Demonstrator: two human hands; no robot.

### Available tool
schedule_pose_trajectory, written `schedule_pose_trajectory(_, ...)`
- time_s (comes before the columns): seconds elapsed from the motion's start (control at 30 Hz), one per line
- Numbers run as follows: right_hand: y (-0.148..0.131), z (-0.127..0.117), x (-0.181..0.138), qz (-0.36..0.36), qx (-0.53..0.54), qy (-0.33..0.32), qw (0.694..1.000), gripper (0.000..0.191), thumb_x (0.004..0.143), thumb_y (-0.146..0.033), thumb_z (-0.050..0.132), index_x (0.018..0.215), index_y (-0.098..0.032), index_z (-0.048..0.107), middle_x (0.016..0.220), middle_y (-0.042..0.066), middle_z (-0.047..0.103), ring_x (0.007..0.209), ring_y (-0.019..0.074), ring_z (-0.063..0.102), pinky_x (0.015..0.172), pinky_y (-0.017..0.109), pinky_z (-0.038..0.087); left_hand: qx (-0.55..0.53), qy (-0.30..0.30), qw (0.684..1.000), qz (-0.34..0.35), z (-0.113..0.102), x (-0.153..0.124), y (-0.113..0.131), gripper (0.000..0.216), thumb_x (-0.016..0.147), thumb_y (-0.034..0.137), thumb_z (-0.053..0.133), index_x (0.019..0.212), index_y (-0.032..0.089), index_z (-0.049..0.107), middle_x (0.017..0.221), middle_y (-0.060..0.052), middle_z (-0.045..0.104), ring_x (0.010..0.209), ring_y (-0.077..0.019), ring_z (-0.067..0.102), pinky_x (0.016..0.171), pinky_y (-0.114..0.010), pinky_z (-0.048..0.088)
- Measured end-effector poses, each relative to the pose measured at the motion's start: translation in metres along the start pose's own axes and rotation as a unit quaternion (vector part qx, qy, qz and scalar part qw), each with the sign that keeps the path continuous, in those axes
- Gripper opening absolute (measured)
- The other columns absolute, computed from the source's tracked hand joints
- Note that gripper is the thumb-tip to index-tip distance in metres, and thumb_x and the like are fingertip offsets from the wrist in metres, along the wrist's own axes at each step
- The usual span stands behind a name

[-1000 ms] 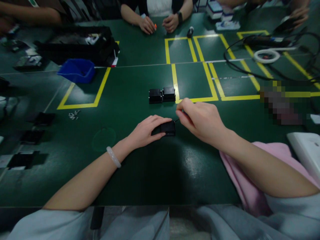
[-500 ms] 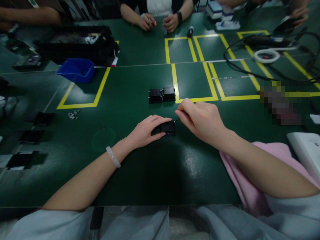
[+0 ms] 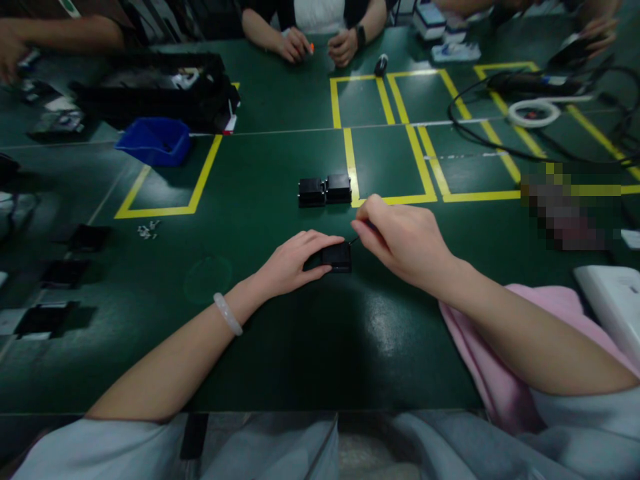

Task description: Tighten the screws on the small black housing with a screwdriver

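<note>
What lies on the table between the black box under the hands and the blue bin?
In the head view, only bare green table and one yellow tape line lie between the black box and the blue bin.

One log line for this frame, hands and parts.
left hand: holds black box on table | right hand: thin tool at box | two boxes behind

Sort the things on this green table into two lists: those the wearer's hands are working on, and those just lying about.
In hand:
left hand
small black box
right hand
thin dark tool

Lying about:
two black boxes
blue bin
black tray
small loose parts
white cable coil
</note>
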State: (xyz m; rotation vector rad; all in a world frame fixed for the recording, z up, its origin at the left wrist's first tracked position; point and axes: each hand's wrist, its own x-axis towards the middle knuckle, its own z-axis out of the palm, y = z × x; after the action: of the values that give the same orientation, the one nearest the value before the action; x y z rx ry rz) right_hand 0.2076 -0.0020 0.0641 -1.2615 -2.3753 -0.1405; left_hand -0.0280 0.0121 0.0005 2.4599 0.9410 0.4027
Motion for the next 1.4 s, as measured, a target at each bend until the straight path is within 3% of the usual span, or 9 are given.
schedule_pose_trajectory(0.1, 0.0, 0.0, 0.0003, 0.002, -0.016, -0.001, 1.0, 0.034, 0.101, -0.038, 0.033, 0.088, -0.017, 0.057, 0.065, 0.001, 0.062, 0.058, 0.0138, 0.057, 0.056, 0.027, 0.026, 0.002, 0.0, 1.0, -0.001, -0.0001, 0.0, 0.0002, 0.05, 0.095, 0.029, 0.057, 0.143, 0.026, 0.042, 0.13, -0.007, 0.055, 0.118, -0.0229, 0.052, 0.1, -0.038, 0.045)
schedule_pose_trajectory(0.27, -0.0001, -0.0002, 0.0009, 0.009, 0.006, 0.006, 1.0, 0.022, 0.098, -0.025, 0.036, 0.1, -0.016, 0.055, 0.076, 0.002, 0.066, 0.062, 0.0126, 0.058, 0.056, 0.025, 0.027, -0.004, -0.007, 1.0, -0.007, -0.0009, 0.0003, 0.0016, 0.048, 0.096, 0.029, 0.055, 0.142, 0.025, 0.044, 0.13, -0.007, 0.055, 0.119, -0.0231, 0.052, 0.1, -0.039, 0.045)
schedule_pose_trajectory(0.43, 0.0, -0.001, 0.0004, 0.004, -0.02, -0.001, 1.0, 0.033, 0.1, -0.038, 0.035, 0.089, -0.017, 0.057, 0.065, 0.0, 0.063, 0.057, 0.0139, 0.056, 0.056, 0.027, 0.026, -0.004, -0.001, 1.0, -0.005, -0.0008, 0.0002, 0.0016, 0.049, 0.096, 0.03, 0.056, 0.143, 0.026, 0.042, 0.13, -0.007, 0.055, 0.118, -0.0235, 0.052, 0.1, -0.039, 0.045)
schedule_pose_trajectory(0.63, -0.0017, -0.0014, 0.001, 0.002, 0.008, 0.012, 1.0, 0.023, 0.097, -0.025, 0.037, 0.099, -0.015, 0.057, 0.072, 0.001, 0.066, 0.059, 0.0135, 0.059, 0.056, 0.027, 0.029, -0.003, -0.005, 1.0, -0.009, -0.0012, 0.0004, 0.0016, 0.047, 0.096, 0.03, 0.055, 0.142, 0.025, 0.044, 0.13, -0.007, 0.055, 0.119, -0.0235, 0.052, 0.1, -0.038, 0.045)
schedule_pose_trajectory(0.8, -0.0016, -0.0013, -0.0001, -0.004, -0.019, 0.007, 1.0, 0.034, 0.1, -0.038, 0.035, 0.087, -0.017, 0.058, 0.063, 0.001, 0.062, 0.057, 0.0155, 0.058, 0.056, 0.028, 0.028, 0.0, 0.002, 1.0, 0.001, -0.0001, 0.0001, 0.0002, 0.049, 0.096, 0.03, 0.055, 0.143, 0.026, 0.043, 0.131, -0.007, 0.054, 0.12, -0.0235, 0.052, 0.102, -0.04, 0.044)
schedule_pose_trajectory(1.0, -0.0007, 0.0001, 0.0003, 0.004, 0.016, 0.001, 1.0, 0.022, 0.098, -0.028, 0.037, 0.097, -0.016, 0.055, 0.073, 0.001, 0.065, 0.06, 0.0122, 0.058, 0.056, 0.025, 0.027, -0.002, 0.001, 1.0, 0.002, -0.0006, 0.0, 0.0009, 0.048, 0.096, 0.03, 0.056, 0.142, 0.025, 0.044, 0.129, -0.007, 0.055, 0.118, -0.0231, 0.052, 0.1, -0.039, 0.045)
schedule_pose_trajectory(1.2, 0.0006, 0.0004, -0.0013, -0.01, -0.005, 0.01, 1.0, 0.032, 0.1, -0.038, 0.037, 0.087, -0.017, 0.057, 0.064, 0.0, 0.061, 0.058, 0.013, 0.056, 0.057, 0.027, 0.028, 0.0, 0.002, 1.0, 0.003, 0.0003, -0.0001, -0.0007, 0.049, 0.096, 0.03, 0.055, 0.143, 0.025, 0.043, 0.131, -0.008, 0.055, 0.12, -0.0237, 0.052, 0.103, -0.041, 0.044)
schedule_pose_trajectory(1.4, -0.0001, 0.0012, -0.0016, -0.014, 0.034, 0.008, 0.999, 0.022, 0.099, -0.031, 0.039, 0.095, -0.017, 0.055, 0.076, 0.001, 0.066, 0.063, 0.0113, 0.058, 0.058, 0.024, 0.03, 0.0, 0.0, 1.0, -0.001, 0.0002, 0.0, -0.0002, 0.049, 0.096, 0.031, 0.055, 0.143, 0.026, 0.043, 0.13, -0.007, 0.055, 0.119, -0.0237, 0.052, 0.101, -0.04, 0.045)
